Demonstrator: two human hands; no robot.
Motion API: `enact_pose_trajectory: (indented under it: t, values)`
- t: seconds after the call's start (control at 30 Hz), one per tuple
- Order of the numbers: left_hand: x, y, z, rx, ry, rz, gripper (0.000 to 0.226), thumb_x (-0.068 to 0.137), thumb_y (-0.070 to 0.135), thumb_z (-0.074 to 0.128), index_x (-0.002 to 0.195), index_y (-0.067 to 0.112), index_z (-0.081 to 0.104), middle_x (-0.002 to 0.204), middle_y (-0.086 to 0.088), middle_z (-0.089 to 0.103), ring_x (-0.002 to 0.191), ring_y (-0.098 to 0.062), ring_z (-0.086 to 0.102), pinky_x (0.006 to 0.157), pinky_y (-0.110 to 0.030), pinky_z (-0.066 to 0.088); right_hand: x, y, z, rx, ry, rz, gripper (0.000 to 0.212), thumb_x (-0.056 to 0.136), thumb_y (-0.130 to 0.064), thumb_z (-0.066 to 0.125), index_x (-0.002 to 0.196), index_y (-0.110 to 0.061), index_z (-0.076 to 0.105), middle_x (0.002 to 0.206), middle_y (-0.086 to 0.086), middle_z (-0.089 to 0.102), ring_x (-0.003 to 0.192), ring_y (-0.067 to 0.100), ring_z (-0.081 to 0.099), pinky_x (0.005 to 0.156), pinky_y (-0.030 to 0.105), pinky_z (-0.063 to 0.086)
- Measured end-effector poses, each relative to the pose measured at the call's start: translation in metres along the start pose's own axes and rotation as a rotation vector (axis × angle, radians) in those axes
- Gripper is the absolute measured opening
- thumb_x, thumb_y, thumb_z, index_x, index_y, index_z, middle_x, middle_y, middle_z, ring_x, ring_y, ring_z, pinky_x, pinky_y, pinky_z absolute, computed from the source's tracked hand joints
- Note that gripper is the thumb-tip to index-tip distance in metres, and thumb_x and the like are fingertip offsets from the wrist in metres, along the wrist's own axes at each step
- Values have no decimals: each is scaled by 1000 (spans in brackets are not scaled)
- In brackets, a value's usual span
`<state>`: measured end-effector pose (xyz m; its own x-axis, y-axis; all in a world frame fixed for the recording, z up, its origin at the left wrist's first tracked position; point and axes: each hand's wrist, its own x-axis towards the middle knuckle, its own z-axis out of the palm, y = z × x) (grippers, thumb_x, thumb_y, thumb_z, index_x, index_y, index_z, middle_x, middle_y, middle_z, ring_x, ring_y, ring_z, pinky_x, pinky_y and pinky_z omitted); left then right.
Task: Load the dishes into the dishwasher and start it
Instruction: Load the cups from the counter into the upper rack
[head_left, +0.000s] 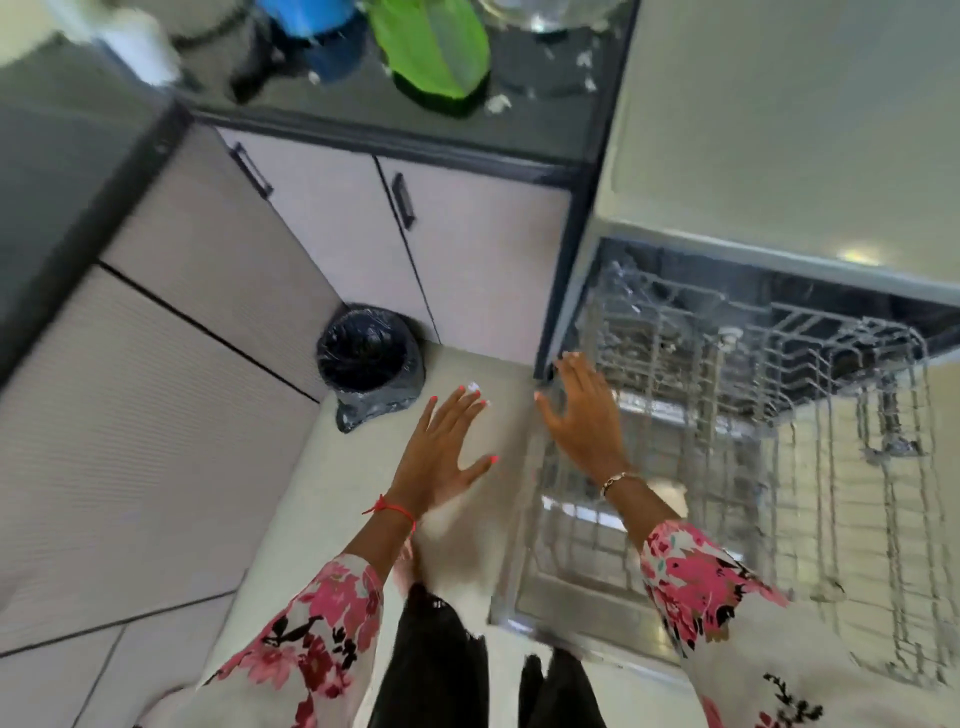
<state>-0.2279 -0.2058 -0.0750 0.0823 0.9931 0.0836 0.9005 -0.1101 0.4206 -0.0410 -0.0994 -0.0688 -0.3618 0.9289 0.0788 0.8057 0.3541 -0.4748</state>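
The dishwasher (831, 156) stands open at the right, its door (571, 587) folded down flat. Grey wire racks (727, 384) are pulled out over the door and I see no dishes in them; the view is blurred. My right hand (587, 415) hovers with straight, spread fingers over the left edge of the rack and holds nothing. My left hand (447, 441) is spread open over the floor, left of the door, also holding nothing. Both wrists wear bracelets under floral sleeves.
A small bin with a black liner (369, 358) stands in the floor corner by the pale cabinets (332, 218). On the dark counter (519, 130) above lie a green item (431, 47), a blue item (322, 36) and a glass vessel (545, 15).
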Motion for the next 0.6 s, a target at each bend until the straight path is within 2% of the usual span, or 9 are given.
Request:
enact_pose_trajectory:
  t: [0.1,0.27,0.43,0.6]
  values:
    - [18,-64,-55,24,20,-50,69,83,57,42,134,9,44,142,-5,43,139,-18,26,117,-39,7,46,-60,17,8,59,-44,47,78,-29,58,113,1,60,121,19,60,116,34,56,98,44,43]
    - [47,-162,-149,70,80,-108,73,79,61,38,128,8,50,138,-7,48,135,-25,35,114,-45,14,125,-163,37,40,86,-112,49,82,-35,47,111,2,61,116,20,62,113,34,57,95,42,45]
    - [85,-244,-221,90,168,-199,80,76,66,31,132,11,46,143,-5,42,139,-21,27,113,-35,3,204,-251,38,79,107,-225,47,82,-37,45,106,0,61,106,15,63,95,33,63,83,35,50]
    - [125,-312,-271,90,279,-260,83,73,68,30,131,11,46,142,-5,42,139,-22,28,115,-41,8,289,-315,48,167,118,-293,38,85,-23,61,115,-1,57,116,14,60,108,31,58,91,37,46]
